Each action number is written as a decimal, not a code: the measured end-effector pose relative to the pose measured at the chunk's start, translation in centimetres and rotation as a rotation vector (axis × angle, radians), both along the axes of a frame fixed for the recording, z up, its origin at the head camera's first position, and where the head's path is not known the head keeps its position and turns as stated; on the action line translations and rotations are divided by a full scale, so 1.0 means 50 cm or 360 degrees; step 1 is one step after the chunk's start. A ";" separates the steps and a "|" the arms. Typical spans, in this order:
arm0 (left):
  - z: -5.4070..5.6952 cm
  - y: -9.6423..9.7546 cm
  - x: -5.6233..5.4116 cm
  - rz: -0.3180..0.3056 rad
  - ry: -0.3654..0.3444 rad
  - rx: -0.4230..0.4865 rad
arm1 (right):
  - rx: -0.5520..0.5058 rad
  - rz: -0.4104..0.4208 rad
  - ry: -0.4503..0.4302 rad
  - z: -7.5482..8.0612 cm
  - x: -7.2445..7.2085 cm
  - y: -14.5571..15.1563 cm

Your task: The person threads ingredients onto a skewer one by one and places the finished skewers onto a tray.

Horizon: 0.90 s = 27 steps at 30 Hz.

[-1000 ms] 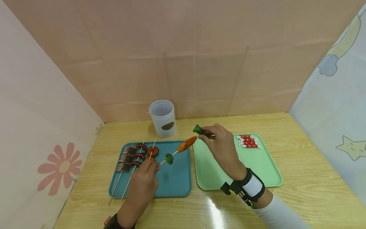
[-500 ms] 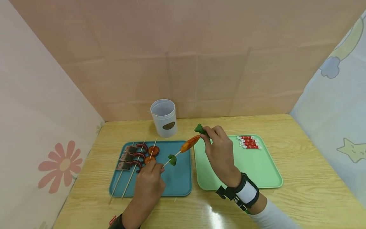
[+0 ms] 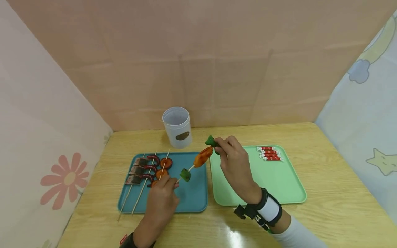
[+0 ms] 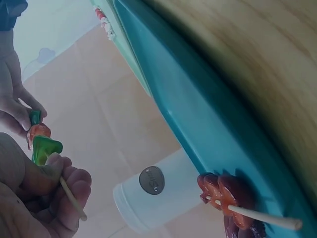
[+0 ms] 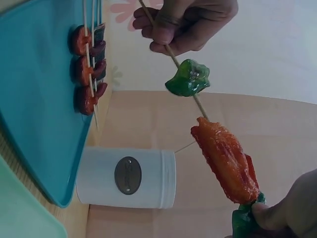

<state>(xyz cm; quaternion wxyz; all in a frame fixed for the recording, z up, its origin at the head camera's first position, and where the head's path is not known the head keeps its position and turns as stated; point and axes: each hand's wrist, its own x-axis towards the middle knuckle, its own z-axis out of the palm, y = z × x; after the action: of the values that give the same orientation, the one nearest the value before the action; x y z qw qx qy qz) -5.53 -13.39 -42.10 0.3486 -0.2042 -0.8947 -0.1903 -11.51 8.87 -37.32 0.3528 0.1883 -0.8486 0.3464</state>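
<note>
My left hand [image 3: 162,198] grips the bare lower part of a thin wooden skewer [image 5: 173,57], held slanting above the blue tray [image 3: 193,203]. Threaded on it are a green pepper piece [image 5: 189,78] and, farther up, a glossy orange-brown chicken wing [image 5: 225,161]. At the upper end, my right hand [image 3: 237,168] pinches a second green pepper piece [image 3: 211,140] between thumb and fingers, right against the wing. That hand partly hides the piece. In the left wrist view the wing [image 4: 38,133] shows mostly behind the nearer pepper piece [image 4: 45,148].
Finished-looking skewers of grey chunks [image 3: 135,170], curled dark-red pieces [image 3: 152,168] and round brown slices [image 3: 166,163] lie on the blue tray's left side. Behind stands a white bucket [image 3: 177,134] with a thin stick at its rim. Red wrapped candies [image 3: 270,154] lie on the green tray [image 3: 279,187].
My left hand has shifted slightly right. My right hand has lately drawn a little left toward it with the pinched pepper piece. The wing has turned and shows a broader side.
</note>
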 end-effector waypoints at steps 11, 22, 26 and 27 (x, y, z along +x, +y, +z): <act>0.001 -0.016 0.010 0.0036 -0.0140 0.0020 | -0.0089 0.0078 -0.0134 -0.009 0.002 0.005; -0.025 -0.050 0.025 0.0190 -0.0680 0.0074 | 0.0179 0.0144 -0.0659 -0.059 -0.009 0.004; -0.044 -0.067 0.023 0.0301 -0.0889 0.0091 | 0.0266 0.0200 -0.1008 -0.086 -0.016 -0.011; -0.048 -0.071 0.022 0.0323 -0.0921 0.0092 | 0.0260 0.0223 -0.1093 -0.093 -0.019 -0.019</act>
<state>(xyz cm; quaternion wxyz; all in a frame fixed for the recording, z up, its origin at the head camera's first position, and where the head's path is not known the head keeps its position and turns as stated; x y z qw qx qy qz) -4.41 -16.92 -44.48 0.1023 -0.0412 -0.9669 -0.2301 -12.44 7.92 -41.96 0.0062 0.1462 -0.9276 0.3438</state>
